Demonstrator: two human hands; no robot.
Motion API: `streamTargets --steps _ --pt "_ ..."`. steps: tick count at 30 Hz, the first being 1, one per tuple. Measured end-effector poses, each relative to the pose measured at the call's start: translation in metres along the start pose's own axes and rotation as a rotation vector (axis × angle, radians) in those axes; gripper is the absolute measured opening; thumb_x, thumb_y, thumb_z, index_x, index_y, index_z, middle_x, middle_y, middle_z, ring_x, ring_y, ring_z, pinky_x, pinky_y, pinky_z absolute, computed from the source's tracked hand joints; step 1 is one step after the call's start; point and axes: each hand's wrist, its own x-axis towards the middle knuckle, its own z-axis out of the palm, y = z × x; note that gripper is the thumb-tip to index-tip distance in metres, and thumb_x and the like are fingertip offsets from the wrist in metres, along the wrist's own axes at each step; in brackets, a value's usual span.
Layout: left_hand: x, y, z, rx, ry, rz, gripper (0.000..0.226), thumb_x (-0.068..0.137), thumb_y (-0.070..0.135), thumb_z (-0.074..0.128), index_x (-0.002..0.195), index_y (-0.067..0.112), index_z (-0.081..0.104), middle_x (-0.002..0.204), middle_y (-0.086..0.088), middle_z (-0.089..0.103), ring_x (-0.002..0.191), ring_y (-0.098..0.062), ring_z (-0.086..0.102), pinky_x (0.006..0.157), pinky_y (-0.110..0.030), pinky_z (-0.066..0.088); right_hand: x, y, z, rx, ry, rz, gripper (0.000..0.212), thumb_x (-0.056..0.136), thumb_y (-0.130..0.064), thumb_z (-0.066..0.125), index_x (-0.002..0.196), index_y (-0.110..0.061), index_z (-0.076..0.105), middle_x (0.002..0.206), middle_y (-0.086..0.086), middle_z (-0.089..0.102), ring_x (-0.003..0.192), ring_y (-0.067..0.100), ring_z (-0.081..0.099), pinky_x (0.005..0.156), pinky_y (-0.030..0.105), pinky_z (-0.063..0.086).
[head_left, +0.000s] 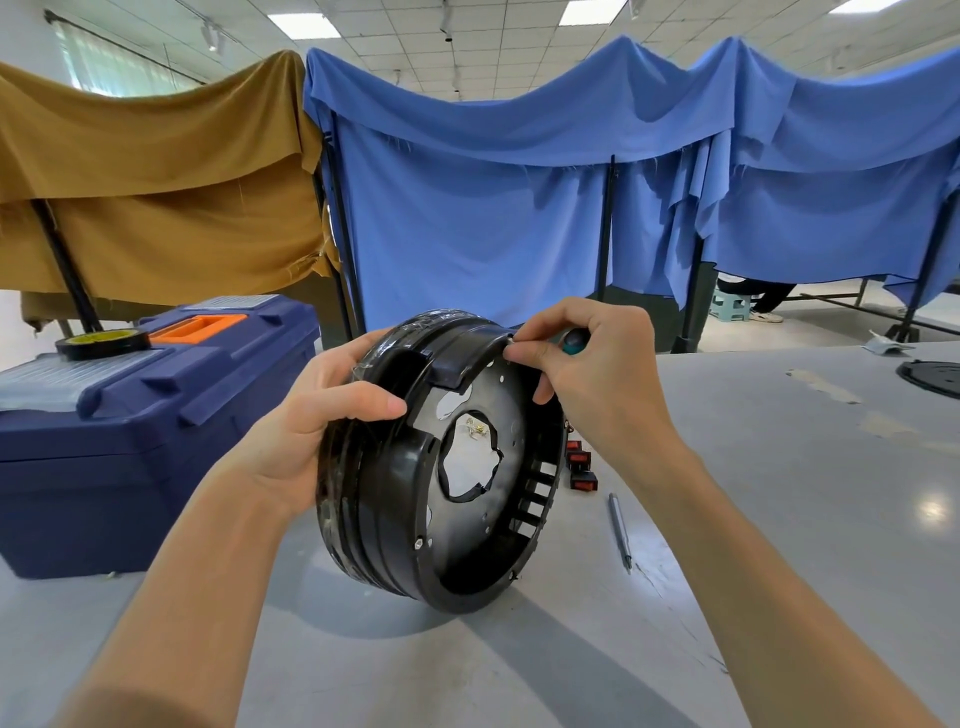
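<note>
While the round black plastic housing (395, 499) stood on edge on the grey table (779, 519), the left hand (311, 410) gripped its rim at ten o'clock. The right hand (597, 374), palming a green-handled screwdriver (574, 340), pinched a small pale screw (510, 341) at one o'clock. The next move likely called for seating the driver's tip squarely.

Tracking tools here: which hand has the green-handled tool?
The right hand: a dark green handle pokes from its palm. The left hand only grips the black housing.
</note>
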Motion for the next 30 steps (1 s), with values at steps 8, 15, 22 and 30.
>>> streamTargets --steps 8,15,22,30 --pt "0.001 0.0 0.002 0.01 -0.003 0.004 0.07 0.054 0.007 0.066 0.123 0.008 0.06 0.106 -0.021 0.066 0.09 -0.037 0.066 0.072 -0.041 0.058 0.0 0.003 -0.004 -0.054 -0.032 -0.039 0.014 0.083 -0.004 0.072 0.076 -0.016 0.072 0.046 -0.018 0.058 0.038 0.011 0.054 0.056 0.015 0.046" --pt "0.0 0.002 0.003 0.016 -0.006 -0.001 0.07 0.055 0.01 0.067 0.124 0.008 0.059 0.107 -0.021 0.066 0.092 -0.036 0.066 0.073 -0.042 0.058 0.003 0.001 -0.004 -0.097 -0.022 -0.056 0.022 0.081 -0.006 0.076 0.07 -0.022 0.065 0.062 -0.012 0.065 0.038 0.008 0.053 0.051 0.016 0.045" --pt "-0.001 0.002 0.004 0.026 -0.019 -0.008 0.076 0.051 0.004 0.067 0.127 0.007 0.056 0.108 -0.021 0.066 0.093 -0.037 0.067 0.071 -0.042 0.059 0.012 0.0 -0.014 -0.169 -0.01 -0.028 0.022 0.07 -0.02 0.086 0.082 -0.021 0.067 0.069 -0.012 0.065 0.065 0.016 0.058 0.07 0.049 0.056" --pt "0.0 0.017 0.005 0.233 -0.046 -0.008 0.076 0.05 0.012 0.075 0.124 0.016 0.058 0.116 -0.025 0.064 0.101 -0.047 0.063 0.081 -0.05 0.058 0.008 0.016 -0.019 -0.254 -0.038 -0.123 0.016 0.076 -0.016 0.081 0.089 -0.018 0.071 0.077 -0.015 0.068 0.057 0.002 0.051 0.065 0.035 0.05"
